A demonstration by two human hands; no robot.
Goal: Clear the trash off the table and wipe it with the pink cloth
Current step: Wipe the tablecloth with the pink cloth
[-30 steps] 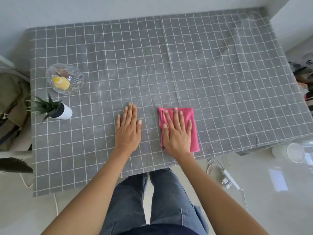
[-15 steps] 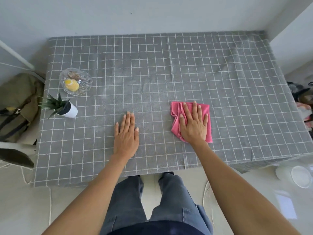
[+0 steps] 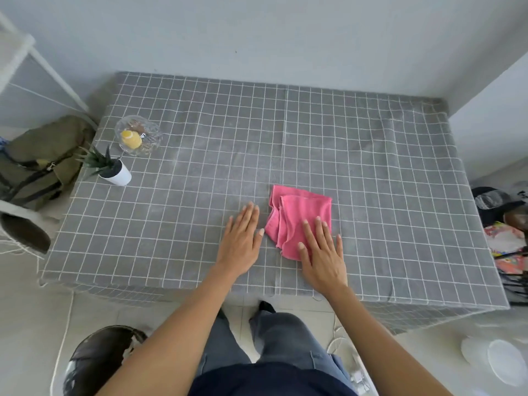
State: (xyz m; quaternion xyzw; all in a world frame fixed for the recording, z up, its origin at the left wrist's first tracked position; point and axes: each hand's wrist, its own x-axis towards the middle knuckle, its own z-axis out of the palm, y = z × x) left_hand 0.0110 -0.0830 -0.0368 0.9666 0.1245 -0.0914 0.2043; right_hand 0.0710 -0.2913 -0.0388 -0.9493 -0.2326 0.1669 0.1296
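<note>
Pink cloth (image 3: 300, 215) lies rumpled on the grey checked bench (image 3: 371, 167), its near part under the straight, slightly spread fingers (image 3: 310, 232) of the right hand (image 3: 323, 258). Left hand (image 3: 240, 244) rests flat just beside the cloth, fingers together.

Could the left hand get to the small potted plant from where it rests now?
Probably yes. The left hand lies flat on the tablecloth, and only bare cloth shows between it and the potted plant at the table's left edge. The glass bowl sits behind the plant, off that path.
</note>
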